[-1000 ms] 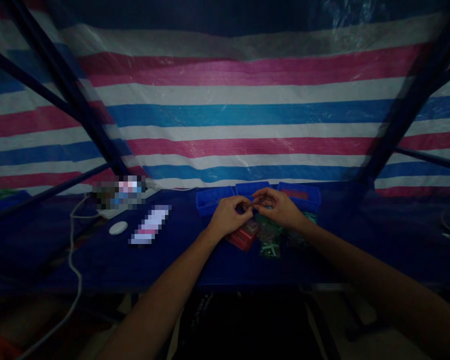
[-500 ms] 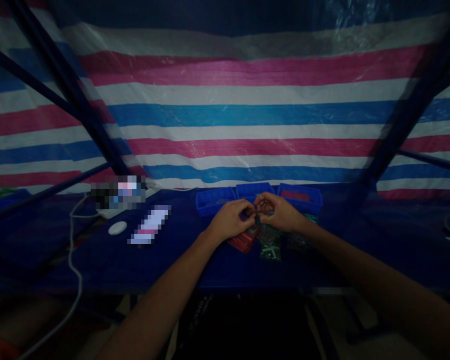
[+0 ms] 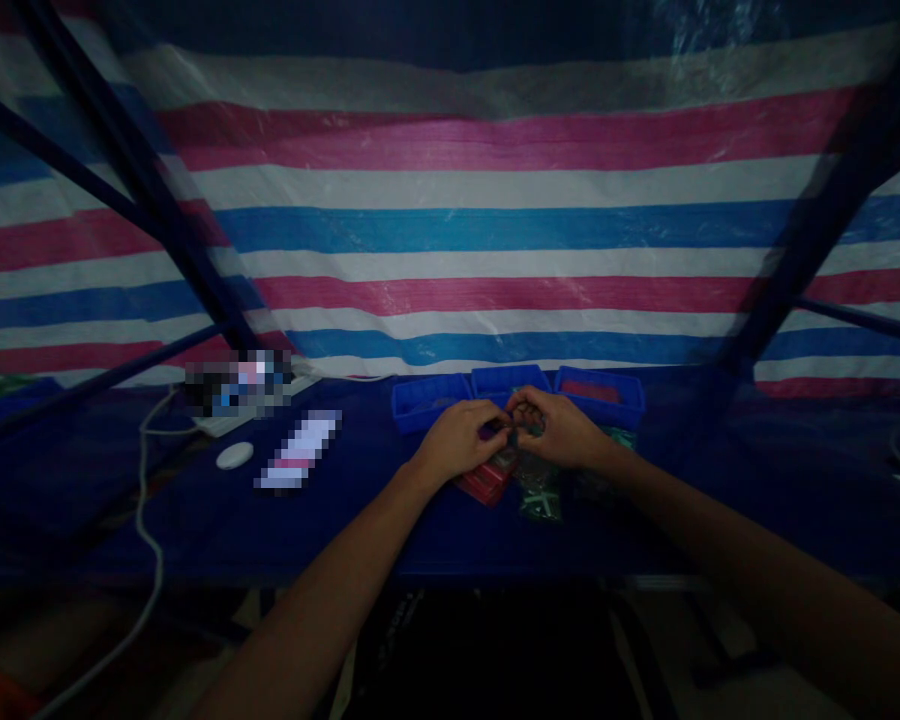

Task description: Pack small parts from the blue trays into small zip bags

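Observation:
My left hand (image 3: 461,437) and my right hand (image 3: 559,430) meet at their fingertips above the table. Both are closed in a pinch, and whatever lies between the fingers is too small and dark to name. Under my left hand is a red flat packet or stack (image 3: 486,484). A clear plastic bag with green and white contents (image 3: 541,503) lies just below my right hand. Another greenish bag (image 3: 622,437) shows beside the right wrist, partly covered by it.
Behind my hands stand three blue bins: a left bin (image 3: 429,393), a middle bin (image 3: 510,377) and a right bin (image 3: 598,392) with something red inside. To the left lie a phone (image 3: 298,452), a white round object (image 3: 235,456) and a white cable (image 3: 144,500) on the blue table (image 3: 330,540).
My right hand has shifted very slightly, its fingertips a little closer to the left ones. The bags, packet and bins stay in place.

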`<state>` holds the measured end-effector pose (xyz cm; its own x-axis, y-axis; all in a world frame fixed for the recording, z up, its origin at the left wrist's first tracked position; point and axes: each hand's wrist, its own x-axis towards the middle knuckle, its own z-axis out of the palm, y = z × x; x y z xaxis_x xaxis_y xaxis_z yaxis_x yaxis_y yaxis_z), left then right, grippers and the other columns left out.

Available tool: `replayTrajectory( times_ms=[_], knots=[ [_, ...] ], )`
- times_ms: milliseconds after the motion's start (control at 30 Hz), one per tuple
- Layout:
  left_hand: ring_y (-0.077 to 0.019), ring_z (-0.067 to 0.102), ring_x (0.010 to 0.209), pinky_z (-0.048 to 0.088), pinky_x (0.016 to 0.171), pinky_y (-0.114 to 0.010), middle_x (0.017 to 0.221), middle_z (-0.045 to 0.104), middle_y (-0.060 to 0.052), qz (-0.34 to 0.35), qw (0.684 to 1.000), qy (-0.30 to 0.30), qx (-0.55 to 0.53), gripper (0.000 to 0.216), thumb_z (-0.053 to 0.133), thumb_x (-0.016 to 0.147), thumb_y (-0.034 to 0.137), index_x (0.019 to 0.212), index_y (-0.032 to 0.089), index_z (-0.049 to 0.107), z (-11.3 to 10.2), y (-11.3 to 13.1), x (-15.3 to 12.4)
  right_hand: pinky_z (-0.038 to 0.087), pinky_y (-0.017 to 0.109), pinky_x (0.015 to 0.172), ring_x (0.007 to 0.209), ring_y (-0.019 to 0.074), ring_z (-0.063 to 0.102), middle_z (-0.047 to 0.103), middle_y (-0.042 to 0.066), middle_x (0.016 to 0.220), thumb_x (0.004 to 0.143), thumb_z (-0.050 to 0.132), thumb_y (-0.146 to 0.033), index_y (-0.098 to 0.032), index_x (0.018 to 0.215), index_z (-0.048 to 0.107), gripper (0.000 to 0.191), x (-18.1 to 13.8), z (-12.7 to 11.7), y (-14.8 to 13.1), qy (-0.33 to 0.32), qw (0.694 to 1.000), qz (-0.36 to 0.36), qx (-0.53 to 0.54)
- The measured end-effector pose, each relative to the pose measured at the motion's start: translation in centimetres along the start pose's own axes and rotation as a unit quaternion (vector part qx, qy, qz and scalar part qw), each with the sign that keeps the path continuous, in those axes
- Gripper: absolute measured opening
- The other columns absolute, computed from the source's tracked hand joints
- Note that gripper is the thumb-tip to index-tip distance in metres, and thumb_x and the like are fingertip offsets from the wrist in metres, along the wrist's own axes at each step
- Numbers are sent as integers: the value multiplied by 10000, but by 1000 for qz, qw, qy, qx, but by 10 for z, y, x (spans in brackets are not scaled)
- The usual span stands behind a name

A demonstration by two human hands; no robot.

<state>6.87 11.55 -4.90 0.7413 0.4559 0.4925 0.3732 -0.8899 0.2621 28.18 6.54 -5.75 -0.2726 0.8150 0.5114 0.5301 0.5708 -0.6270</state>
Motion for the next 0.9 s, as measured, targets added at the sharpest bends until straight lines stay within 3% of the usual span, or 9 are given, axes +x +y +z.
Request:
replayTrajectory(
  times_ms=[167, 300, 433, 600, 900],
  knots=[
    [-226, 710, 1015, 525, 916, -343, 1078, 757, -62, -1, 1000, 5, -25, 177, 673, 903, 204, 1072, 195, 727, -2, 0, 0, 504, 288, 740, 812, 158, 628, 673, 24, 954, 771, 642, -143, -202, 1133, 610, 368, 2, 4, 8, 4, 992, 25, 125],
    [-224, 711, 991, 526, 886, -335, 1053, 759, -60, -9, 1000, 6, -24, 157, 673, 899, 188, 1040, 196, 741, -3, -1, 0, 507, 299, 728, 773, 160, 613, 707, 25, 943, 797, 664, -167, -212, 1085, 688, 293, 3, 2, 7, 7, 997, 23, 78],
    [-210, 711, 914, 522, 844, -328, 987, 762, -55, -31, 999, 22, -27, 131, 660, 935, 240, 1018, 188, 746, -4, 0, 2, 534, 341, 785, 825, 193, 650, 742, 32, 952, 858, 712, -306, -231, 1031, 737, 190, 4, -1, 7, 35, 995, 41, 83],
    [-203, 717, 924, 520, 818, -317, 1028, 775, -53, -55, 995, 51, -63, 218, 599, 1001, 344, 1078, 208, 751, -8, 7, 4, 560, 383, 823, 848, 225, 690, 769, 46, 961, 874, 732, -450, -236, 983, 755, 242, 5, -3, 11, 79, 988, 66, 119],
    [-197, 721, 939, 521, 854, -318, 1026, 778, -53, -29, 997, 33, -68, 206, 571, 995, 239, 1078, 196, 755, -5, 1, 4, 573, 395, 861, 907, 235, 730, 790, 55, 1007, 850, 762, -449, -233, 1013, 775, 271, 5, -3, 11, 74, 982, 68, 158]
  ],
)
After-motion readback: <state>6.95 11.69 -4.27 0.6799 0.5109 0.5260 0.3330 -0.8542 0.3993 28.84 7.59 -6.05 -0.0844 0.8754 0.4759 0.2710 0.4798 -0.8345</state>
